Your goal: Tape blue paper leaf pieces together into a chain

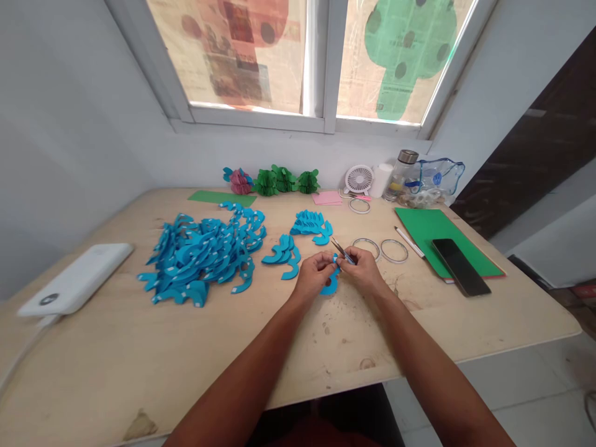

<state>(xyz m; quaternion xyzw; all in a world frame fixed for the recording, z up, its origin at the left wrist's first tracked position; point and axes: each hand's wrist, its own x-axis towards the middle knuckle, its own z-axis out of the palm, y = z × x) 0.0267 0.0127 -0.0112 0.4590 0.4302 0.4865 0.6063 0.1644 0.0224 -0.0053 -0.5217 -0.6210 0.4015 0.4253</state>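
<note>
My left hand [313,273] pinches the upper end of a curved blue paper piece [330,287], which has a small white patch near the fingertips. In my right hand [365,271] is a pair of slim metal tweezers [342,249], their tips pointing up and away to the left. Both hands meet over the paper piece, fingertips nearly touching. Just left of them lie a few loose blue paper pieces [280,249], and behind them a fanned row of similar pieces [308,222]. A large heap of blue wavy pieces with white patches [200,248] covers the table's left-centre.
Rolls of tape [394,251] lie to the right, near a white pen [410,242], green sheets [433,230] and a black phone [460,266]. A white power bank [81,276] is far left. Paper ornaments [285,180], a small fan [359,180] and a bottle [401,175] line the wall.
</note>
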